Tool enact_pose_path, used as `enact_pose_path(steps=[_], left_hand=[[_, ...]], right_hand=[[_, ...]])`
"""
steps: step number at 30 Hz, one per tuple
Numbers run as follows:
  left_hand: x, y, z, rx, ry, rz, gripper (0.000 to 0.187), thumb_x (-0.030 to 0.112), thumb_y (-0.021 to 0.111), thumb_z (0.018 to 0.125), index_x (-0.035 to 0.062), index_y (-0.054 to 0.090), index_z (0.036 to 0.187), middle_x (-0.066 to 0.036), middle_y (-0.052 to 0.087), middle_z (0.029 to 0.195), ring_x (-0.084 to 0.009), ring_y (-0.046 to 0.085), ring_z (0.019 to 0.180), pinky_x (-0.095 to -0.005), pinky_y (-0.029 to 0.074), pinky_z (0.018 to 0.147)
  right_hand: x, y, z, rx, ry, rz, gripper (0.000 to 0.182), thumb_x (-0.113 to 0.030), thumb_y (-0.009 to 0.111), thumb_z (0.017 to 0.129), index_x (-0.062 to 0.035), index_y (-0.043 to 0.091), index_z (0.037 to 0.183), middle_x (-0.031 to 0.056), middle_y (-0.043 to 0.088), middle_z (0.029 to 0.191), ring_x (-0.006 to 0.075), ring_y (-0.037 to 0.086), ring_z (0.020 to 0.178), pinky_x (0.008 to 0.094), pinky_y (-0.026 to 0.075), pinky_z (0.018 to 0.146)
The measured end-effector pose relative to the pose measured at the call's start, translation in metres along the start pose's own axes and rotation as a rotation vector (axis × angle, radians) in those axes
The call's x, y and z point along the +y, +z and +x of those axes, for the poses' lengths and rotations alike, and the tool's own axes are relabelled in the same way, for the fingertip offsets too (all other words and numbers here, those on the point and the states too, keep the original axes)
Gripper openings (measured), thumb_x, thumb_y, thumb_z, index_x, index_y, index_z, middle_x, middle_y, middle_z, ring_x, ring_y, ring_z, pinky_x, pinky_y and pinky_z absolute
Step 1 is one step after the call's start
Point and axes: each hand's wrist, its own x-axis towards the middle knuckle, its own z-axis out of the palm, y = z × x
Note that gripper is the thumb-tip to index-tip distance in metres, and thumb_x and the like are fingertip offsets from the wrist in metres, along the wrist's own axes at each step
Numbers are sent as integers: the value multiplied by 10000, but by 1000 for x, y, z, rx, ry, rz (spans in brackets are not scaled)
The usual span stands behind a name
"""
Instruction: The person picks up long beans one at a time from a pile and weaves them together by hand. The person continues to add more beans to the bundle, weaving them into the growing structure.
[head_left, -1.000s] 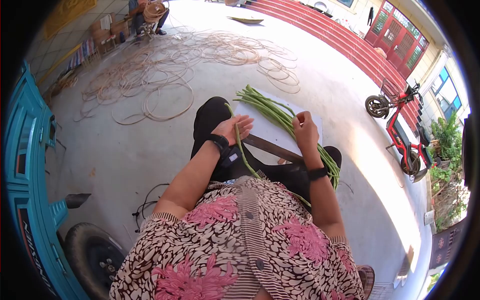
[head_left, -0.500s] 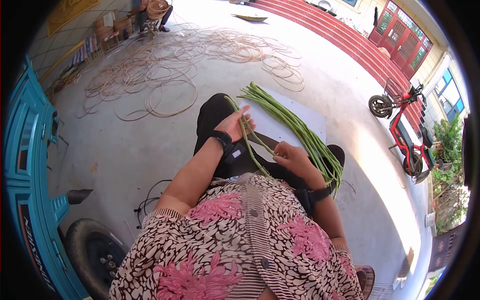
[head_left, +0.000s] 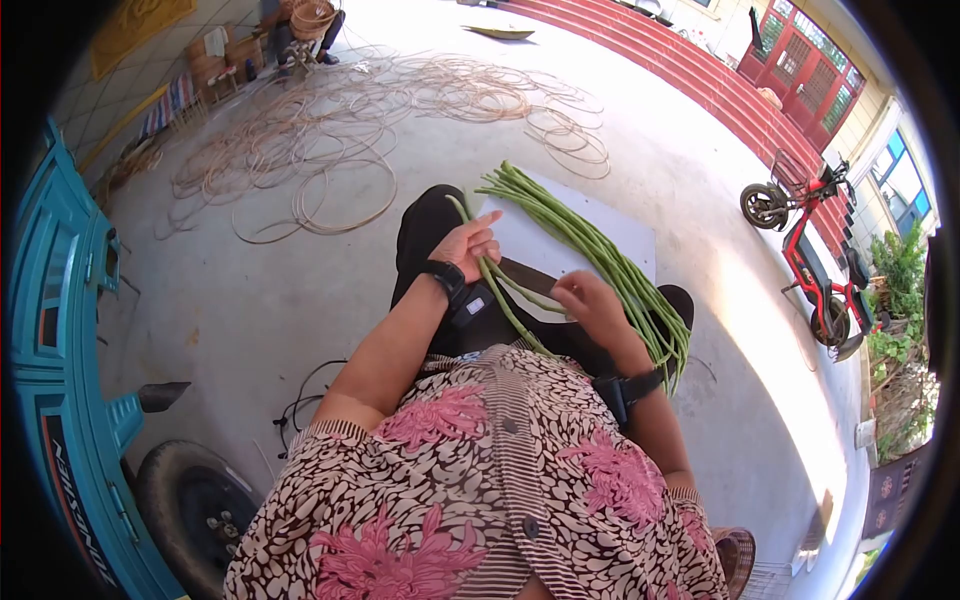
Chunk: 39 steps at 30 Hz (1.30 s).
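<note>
1. left hand [head_left: 466,243]: raised over the lap, fingers loosely curled around a few long beans [head_left: 497,290]; grip partly closed, thumb side up
2. right hand [head_left: 590,305]: lowered near the lap, fingers bent in a pinch on the near end of the same few long beans; how tightly it closes is hard to tell from this angle
3. few long beans: run from the left hand down across the lap toward the patterned shirt [head_left: 480,470], apart from the main lot
4. bean pile [head_left: 600,260]: large bundle of green pods, lying along the white board [head_left: 625,232] and trailing off its near end beside the right wrist; looks uncut and full length
5. dark blade [head_left: 525,275]: lies across the near edge of the white board, between the two hands, held by neither
6. progress, as a judgement: early; only a small handful is separated, no trimmed or cut pieces show anywhere, the bulk of the bean pile remains to be handled
7. surroundings: coiled cane loops [head_left: 330,130] on the concrete floor, red scooter [head_left: 820,250] to the right, blue vehicle [head_left: 60,330] to the left
</note>
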Motion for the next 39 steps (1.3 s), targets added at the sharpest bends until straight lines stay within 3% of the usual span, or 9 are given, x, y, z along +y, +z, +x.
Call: enact_pose_path(steps=[5,8,11,14,18,21,27,28,39], left_hand=[[2,-1,6,21,-22,-89,302,203,542,938,51,504,1195,68,418,554,-86,440,500,-278,449,621],[2,5,9,164,33,-40,296,190,521,943,40,506,1198,19,523,628,-135,557,611,-336,515,711],[9,11,4,191,35,-27,314,175,488,951,38,483,1234,-81,625,846,-237,637,845,-407,526,849],[6,13,3,208,62,41,345,176,482,951,32,458,1263,-154,610,1080,-309,602,1036,-433,509,903],[7,8,6,170,13,139,377,195,488,951,21,449,1283,-173,513,1284,-298,518,1186,-419,467,965],[5,7,6,164,6,180,402,210,470,962,3,415,1303,-181,482,1325,-295,503,1208,-411,461,976],[5,-7,13,171,-6,128,417,264,421,989,0,404,1311,-162,488,1324,-273,510,1198,-396,461,971],[4,-6,11,159,6,137,417,273,420,990,10,407,1313,-153,498,1313,-267,517,1187,-394,464,966],[1,7,5,185,43,195,390,300,420,989,84,435,1313,-106,515,1269,-261,537,1128,-420,462,960]], right_hand=[[22,-2,36,390,-159,-461,245,-192,644,800,-88,603,1018,105,609,985,280,579,953,394,472,778],[34,7,57,388,-51,-551,254,-196,670,764,-91,596,984,103,604,968,291,566,953,417,461,792],[41,13,70,345,27,-639,205,-199,663,764,-87,589,920,105,601,941,283,568,930,419,457,763],[49,17,80,349,25,-709,152,-190,644,771,-88,586,868,104,601,915,277,571,918,417,451,741],[46,18,82,408,-64,-727,122,-178,625,771,-81,583,833,108,619,898,290,601,850,425,459,705],[9,13,72,422,1,-354,138,-164,624,766,-57,575,838,115,633,886,286,618,735,409,476,668],[-12,22,44,-145,14,535,135,-102,637,820,-22,544,878,41,591,779,102,545,599,243,459,499],[-16,21,41,-197,60,551,149,-95,646,831,-21,532,891,15,569,765,60,513,585,209,431,448],[1,31,27,-292,148,648,160,-96,656,819,-38,544,918,5,574,781,64,523,616,212,446,512]])
